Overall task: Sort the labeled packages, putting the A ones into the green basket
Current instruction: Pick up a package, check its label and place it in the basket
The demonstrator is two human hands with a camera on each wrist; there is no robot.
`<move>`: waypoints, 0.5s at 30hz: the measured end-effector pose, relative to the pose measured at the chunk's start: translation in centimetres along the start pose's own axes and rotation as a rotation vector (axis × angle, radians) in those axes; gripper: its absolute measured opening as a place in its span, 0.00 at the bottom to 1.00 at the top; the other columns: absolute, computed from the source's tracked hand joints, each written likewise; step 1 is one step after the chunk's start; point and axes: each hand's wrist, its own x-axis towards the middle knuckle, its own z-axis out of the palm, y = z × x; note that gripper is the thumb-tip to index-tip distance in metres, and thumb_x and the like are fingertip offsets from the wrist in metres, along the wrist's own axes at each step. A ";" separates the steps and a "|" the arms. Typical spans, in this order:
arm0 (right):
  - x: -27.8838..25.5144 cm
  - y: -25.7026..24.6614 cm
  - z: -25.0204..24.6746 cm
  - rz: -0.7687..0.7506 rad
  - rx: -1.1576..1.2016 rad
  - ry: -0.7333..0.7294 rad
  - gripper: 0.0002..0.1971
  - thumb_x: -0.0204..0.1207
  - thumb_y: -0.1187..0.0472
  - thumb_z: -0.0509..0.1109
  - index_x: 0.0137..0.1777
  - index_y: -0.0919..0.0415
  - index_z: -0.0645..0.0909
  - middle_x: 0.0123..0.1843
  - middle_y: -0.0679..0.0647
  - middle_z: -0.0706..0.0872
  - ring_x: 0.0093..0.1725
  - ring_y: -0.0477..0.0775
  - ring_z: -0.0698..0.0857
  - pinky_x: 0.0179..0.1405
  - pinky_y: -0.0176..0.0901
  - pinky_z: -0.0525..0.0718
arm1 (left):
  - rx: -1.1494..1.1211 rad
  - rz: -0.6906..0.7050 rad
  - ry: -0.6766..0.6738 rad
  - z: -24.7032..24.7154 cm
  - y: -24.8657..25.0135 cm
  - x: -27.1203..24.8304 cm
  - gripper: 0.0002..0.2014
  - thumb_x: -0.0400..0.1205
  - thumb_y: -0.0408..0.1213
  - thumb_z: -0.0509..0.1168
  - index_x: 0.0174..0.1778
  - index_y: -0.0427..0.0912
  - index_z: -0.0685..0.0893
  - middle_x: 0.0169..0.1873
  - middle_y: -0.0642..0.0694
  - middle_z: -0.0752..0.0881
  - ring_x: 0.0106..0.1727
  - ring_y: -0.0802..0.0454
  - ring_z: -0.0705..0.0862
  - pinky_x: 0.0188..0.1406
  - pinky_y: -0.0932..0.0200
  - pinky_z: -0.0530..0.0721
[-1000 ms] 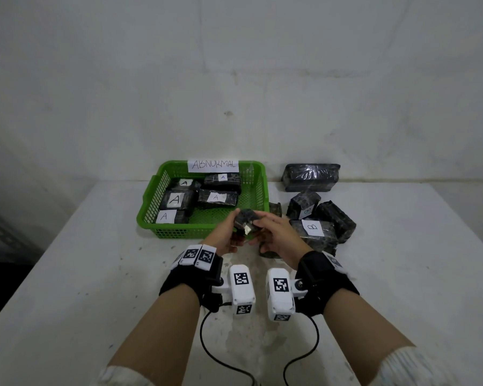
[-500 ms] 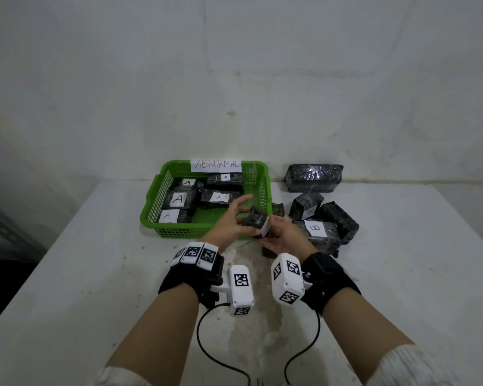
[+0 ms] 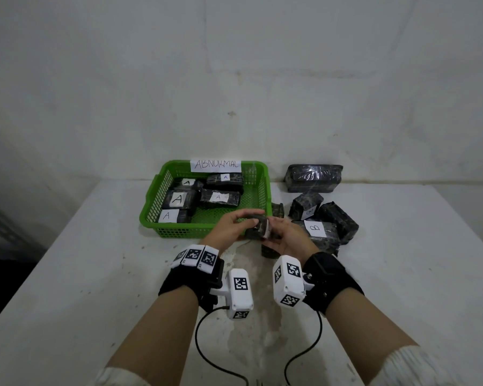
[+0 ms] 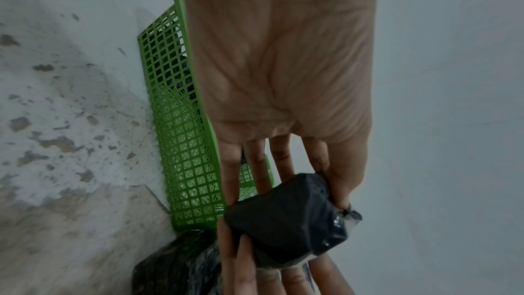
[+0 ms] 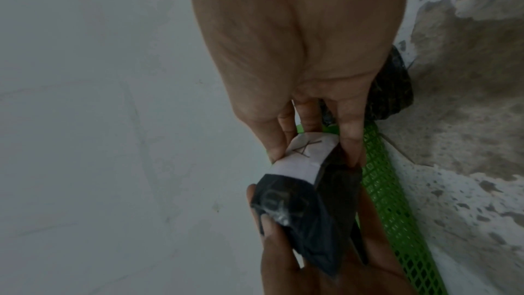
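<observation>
Both hands hold one small black-wrapped package [image 3: 258,226] just in front of the green basket's [image 3: 176,232] near right corner. My left hand [image 3: 234,227] grips it from the left, thumb and fingers round it [image 4: 283,221]. My right hand [image 3: 283,235] pinches its other end, where a white label [image 5: 304,156] marked A faces the palm. The basket holds several black packages with A labels [image 3: 179,199]. A white tag reading ABNORMAL [image 3: 215,165] sits on its far rim.
To the right of the basket lies a heap of black packages, one with a B label [image 3: 315,228], a bigger bundle [image 3: 314,178] behind by the wall. A small dark package [image 3: 268,250] stands under my right hand. The white table [image 3: 95,274] is stained.
The package has been turned between the hands so its white label faces right, toward the right palm. Both hands stayed in front of the basket's near right corner.
</observation>
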 end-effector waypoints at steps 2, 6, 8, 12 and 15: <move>0.0 0.1 0.2 -0.009 0.025 0.005 0.16 0.83 0.64 0.63 0.67 0.71 0.76 0.53 0.64 0.84 0.47 0.58 0.85 0.32 0.42 0.89 | -0.036 -0.010 -0.021 -0.1 -0.1 -0.1 0.17 0.81 0.23 0.61 0.64 0.42 0.80 0.55 0.46 0.82 0.52 0.53 0.84 0.53 0.59 0.86; -0.2 -0.3 0.4 0.000 0.024 -0.019 0.17 0.84 0.64 0.62 0.68 0.74 0.75 0.54 0.67 0.84 0.47 0.58 0.86 0.29 0.40 0.88 | -0.039 -0.001 -0.030 -0.3 0.1 -0.1 0.20 0.81 0.23 0.61 0.67 0.44 0.78 0.58 0.43 0.80 0.58 0.46 0.82 0.54 0.56 0.86; -0.4 -0.4 0.4 0.016 -0.018 -0.044 0.14 0.85 0.64 0.61 0.65 0.71 0.77 0.48 0.65 0.85 0.43 0.57 0.85 0.27 0.39 0.87 | -0.066 -0.010 0.042 -0.3 0.3 0.0 0.18 0.83 0.28 0.60 0.68 0.44 0.76 0.60 0.42 0.79 0.59 0.43 0.80 0.47 0.54 0.88; -0.5 -0.4 0.5 0.033 -0.102 -0.084 0.14 0.84 0.63 0.61 0.66 0.65 0.78 0.42 0.61 0.85 0.30 0.53 0.85 0.29 0.37 0.86 | -0.159 -0.028 0.239 -1.1 0.2 0.9 0.14 0.87 0.36 0.55 0.68 0.48 0.72 0.61 0.38 0.76 0.59 0.35 0.79 0.38 0.49 0.87; -0.3 -0.3 0.3 -0.002 -0.129 -0.094 0.13 0.85 0.67 0.58 0.65 0.62 0.78 0.40 0.59 0.86 0.27 0.50 0.85 0.28 0.36 0.86 | -0.125 -0.025 0.291 -1.8 -0.6 1.1 0.06 0.87 0.34 0.53 0.58 0.43 0.73 0.59 0.37 0.76 0.52 0.37 0.81 0.32 0.54 0.87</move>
